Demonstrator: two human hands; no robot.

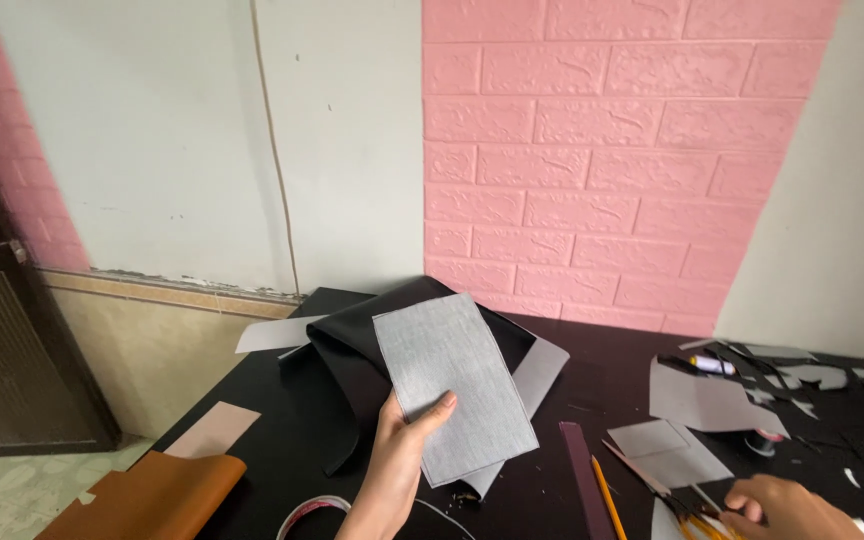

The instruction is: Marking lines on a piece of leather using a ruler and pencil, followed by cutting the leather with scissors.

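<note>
My left hand holds up a grey rectangular panel with a stitched border, thumb on its face near the lower left corner. Behind the panel a black folded sheet lies on the black table. My right hand is low at the right edge of the table, fingers curled over yellow-handled scissors; whether it grips them is unclear.
A yellow pencil and a dark purple strip lie beside the right hand. Grey cut pieces and scraps cover the right side. A brown leather piece and a tan strip lie left. A tape roll sits near.
</note>
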